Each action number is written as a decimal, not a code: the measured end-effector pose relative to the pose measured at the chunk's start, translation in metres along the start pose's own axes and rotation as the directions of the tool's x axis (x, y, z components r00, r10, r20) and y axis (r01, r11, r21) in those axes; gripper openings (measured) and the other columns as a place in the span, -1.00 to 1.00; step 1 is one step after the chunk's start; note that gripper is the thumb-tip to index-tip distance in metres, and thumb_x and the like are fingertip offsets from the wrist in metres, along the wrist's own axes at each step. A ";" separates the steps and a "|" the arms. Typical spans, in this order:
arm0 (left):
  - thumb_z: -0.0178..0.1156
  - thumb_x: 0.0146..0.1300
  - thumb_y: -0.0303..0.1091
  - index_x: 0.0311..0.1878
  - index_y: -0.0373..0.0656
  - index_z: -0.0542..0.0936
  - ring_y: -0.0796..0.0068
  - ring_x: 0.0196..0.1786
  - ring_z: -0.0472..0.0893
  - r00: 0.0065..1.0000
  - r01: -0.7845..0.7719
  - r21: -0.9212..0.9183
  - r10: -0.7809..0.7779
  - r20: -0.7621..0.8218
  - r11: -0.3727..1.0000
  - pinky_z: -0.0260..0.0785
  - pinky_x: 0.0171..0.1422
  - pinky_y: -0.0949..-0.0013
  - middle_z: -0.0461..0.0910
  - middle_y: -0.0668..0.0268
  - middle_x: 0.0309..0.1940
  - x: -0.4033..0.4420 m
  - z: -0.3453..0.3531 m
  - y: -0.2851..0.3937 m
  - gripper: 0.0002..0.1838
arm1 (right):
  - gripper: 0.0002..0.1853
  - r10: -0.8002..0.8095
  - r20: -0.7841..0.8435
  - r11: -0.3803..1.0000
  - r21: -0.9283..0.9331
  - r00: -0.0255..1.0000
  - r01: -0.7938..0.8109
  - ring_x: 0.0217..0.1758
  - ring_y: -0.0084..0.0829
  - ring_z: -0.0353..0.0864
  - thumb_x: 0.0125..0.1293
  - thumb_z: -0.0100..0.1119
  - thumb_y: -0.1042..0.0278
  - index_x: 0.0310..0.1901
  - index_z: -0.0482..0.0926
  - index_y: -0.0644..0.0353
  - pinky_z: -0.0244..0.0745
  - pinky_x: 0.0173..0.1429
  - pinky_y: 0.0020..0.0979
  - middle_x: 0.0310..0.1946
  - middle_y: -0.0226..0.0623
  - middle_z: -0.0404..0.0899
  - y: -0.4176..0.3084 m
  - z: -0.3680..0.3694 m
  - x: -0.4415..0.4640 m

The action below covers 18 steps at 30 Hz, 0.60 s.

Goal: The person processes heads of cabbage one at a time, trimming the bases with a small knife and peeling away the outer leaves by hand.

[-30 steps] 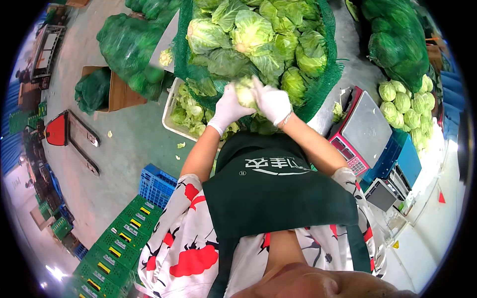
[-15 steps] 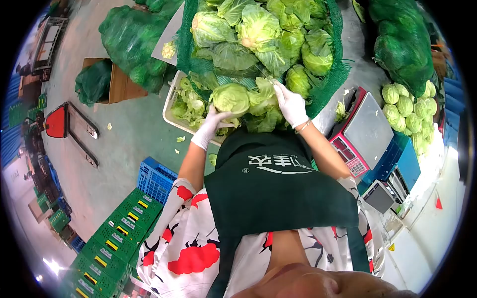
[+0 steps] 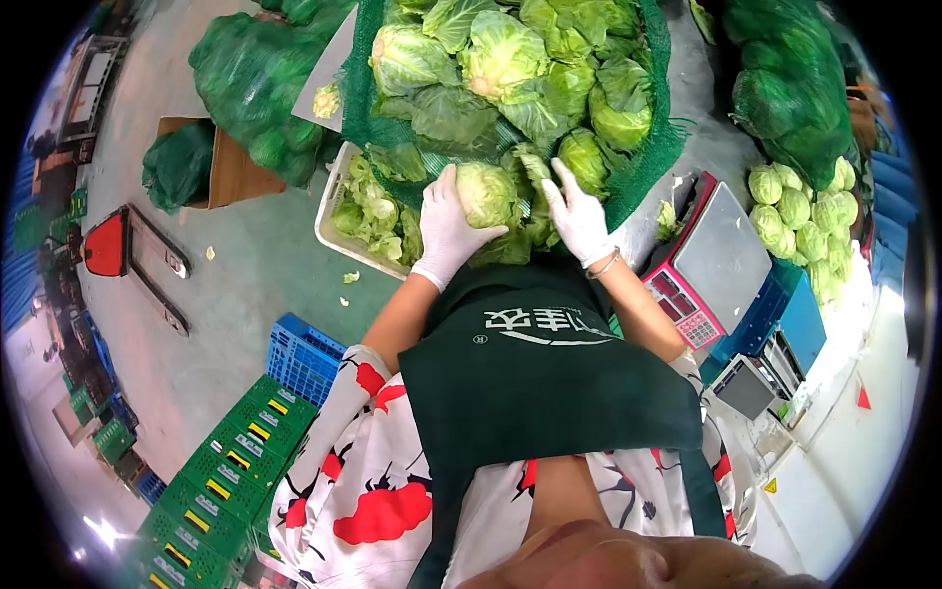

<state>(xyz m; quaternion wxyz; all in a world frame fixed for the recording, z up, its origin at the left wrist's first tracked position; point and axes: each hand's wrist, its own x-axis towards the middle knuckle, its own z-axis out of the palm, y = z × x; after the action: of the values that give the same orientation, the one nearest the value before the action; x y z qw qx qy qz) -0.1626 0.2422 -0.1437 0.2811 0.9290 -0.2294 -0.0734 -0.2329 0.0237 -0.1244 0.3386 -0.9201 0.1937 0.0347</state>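
Observation:
My left hand point(image 3: 451, 226), in a white glove, is wrapped round a pale green cabbage head point(image 3: 486, 194) in front of the apron. To its right is my right hand point(image 3: 581, 218), also gloved, with fingers and thumb parted beside a loose outer cabbage leaf point(image 3: 536, 175). Whether those fingertips touch the leaf I cannot tell. Just beyond both hands lies a green mesh sack point(image 3: 648, 167), spread wide and full of leafy cabbages point(image 3: 505, 59). Another cabbage point(image 3: 583, 162) rests at the sack's near edge, close to my right fingertips.
A white crate point(image 3: 329, 221) of trimmed leaves stands left of the sack. On the right are a red-framed scale point(image 3: 721, 255) and a pile of trimmed cabbages point(image 3: 810, 226). Green crates point(image 3: 226, 461), a pallet jack point(image 3: 108, 243) and a cardboard box point(image 3: 235, 172) are on the left.
The cabbage has turned and shifted slightly right, with my left hand now further round its left side. My right fingers have parted and dropped a little; the leaf hangs beside the head.

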 end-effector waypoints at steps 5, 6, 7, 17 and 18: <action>0.60 -0.22 0.15 0.56 -0.11 0.13 -0.27 0.42 0.32 0.977 0.185 -0.011 -0.183 0.106 0.983 0.34 0.40 0.00 0.13 -0.30 0.46 0.016 -0.002 0.006 0.29 | -0.47 -0.100 0.015 0.995 -0.008 0.995 0.100 -0.41 0.10 0.67 0.55 -0.13 -0.14 0.36 0.44 -0.04 0.55 -0.27 0.03 -0.51 0.03 0.65 -0.008 0.017 0.001; 0.59 -0.21 0.13 0.56 -0.14 0.11 -0.27 0.44 0.30 0.969 0.206 -0.047 -0.197 0.146 0.977 0.35 0.39 0.00 0.12 -0.29 0.47 0.017 -0.004 0.010 0.29 | -0.47 -0.137 0.006 0.990 -0.016 0.991 0.137 -0.42 0.09 0.67 0.54 -0.13 -0.15 0.35 0.45 -0.04 0.55 -0.28 0.03 -0.52 0.03 0.65 -0.011 0.020 0.004; 0.59 -0.20 0.11 0.56 -0.17 0.09 -0.28 0.46 0.28 0.960 0.227 -0.083 -0.209 0.187 0.970 0.36 0.39 0.00 0.11 -0.29 0.47 0.019 -0.006 0.017 0.30 | -0.47 -0.128 0.019 0.990 -0.052 0.992 0.129 -0.43 0.09 0.67 0.54 -0.13 -0.15 0.35 0.45 -0.03 0.56 -0.29 0.03 -0.53 0.03 0.65 -0.015 0.022 0.006; 0.61 -0.20 -0.16 0.57 -0.23 0.00 -0.21 0.46 0.30 0.986 0.009 -0.152 0.016 0.167 0.988 0.38 0.40 0.07 -0.14 -0.23 0.57 -0.004 -0.002 0.004 0.30 | -0.52 -0.058 -0.013 0.973 -0.226 0.998 0.054 -0.44 0.07 0.68 0.54 -0.11 -0.10 0.30 0.52 -0.06 0.57 -0.30 0.04 -0.52 0.03 0.66 0.020 0.037 0.033; 0.61 -0.20 -0.15 0.57 -0.22 0.01 -0.21 0.45 0.33 0.970 0.074 -0.165 -0.032 0.240 0.984 0.39 0.39 0.07 -0.13 -0.24 0.56 -0.003 -0.008 0.008 0.29 | -0.52 -0.065 -0.012 0.974 -0.220 0.998 0.061 -0.44 0.07 0.68 0.54 -0.10 -0.09 0.31 0.51 -0.05 0.57 -0.31 0.04 -0.51 0.03 0.66 0.019 0.036 0.031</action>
<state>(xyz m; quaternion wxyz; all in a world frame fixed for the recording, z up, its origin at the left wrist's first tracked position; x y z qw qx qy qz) -0.1660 0.2418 -0.1331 0.3292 0.8915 -0.2291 -0.2105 -0.2088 0.0231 -0.1695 0.2341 -0.9578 0.1627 0.0363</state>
